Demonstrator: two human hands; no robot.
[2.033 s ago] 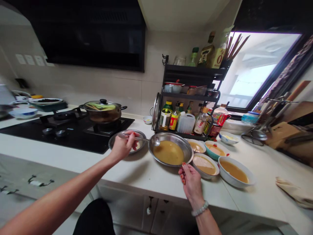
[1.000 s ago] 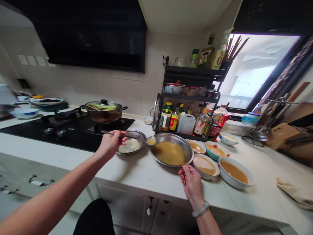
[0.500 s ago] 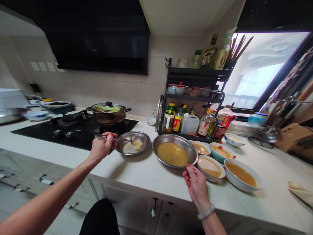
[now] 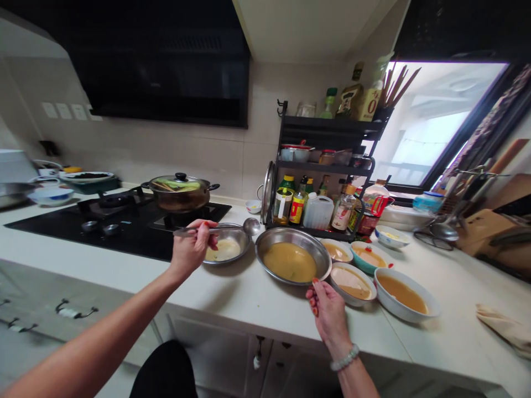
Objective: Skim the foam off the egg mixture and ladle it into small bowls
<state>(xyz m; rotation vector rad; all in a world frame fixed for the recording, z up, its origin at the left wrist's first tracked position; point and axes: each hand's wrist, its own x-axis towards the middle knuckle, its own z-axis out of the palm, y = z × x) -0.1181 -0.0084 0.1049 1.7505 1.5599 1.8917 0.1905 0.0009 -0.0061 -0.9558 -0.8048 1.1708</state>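
My left hand (image 4: 193, 246) is closed round the handle of a metal ladle (image 4: 251, 226), whose cup is over the far right rim of the smaller metal bowl (image 4: 246, 243). Pale, cloudy liquid lies in that bowl, partly covered by my fingers. To its right stands a larger metal basin (image 4: 321, 251) of yellowish-brown liquid. My right hand (image 4: 329, 312) pinches the basin's near right rim between thumb and fingers. Beside the basin are several bowls of light brown liquid, among them a white oval one (image 4: 409, 315) and a green one (image 4: 357, 263).
A lidded pot (image 4: 180, 196) sits on the black gas hob (image 4: 136, 237) to the left. Behind the basin a black rack (image 4: 332, 167) holds bottles and jars. A folded cloth (image 4: 500, 326) lies at the right, near utensils and a knife block.
My left hand has moved right, lifting the ladle from inside the smaller bowl to above its right rim. The right hand keeps its hold on the basin. The view has shifted slightly.
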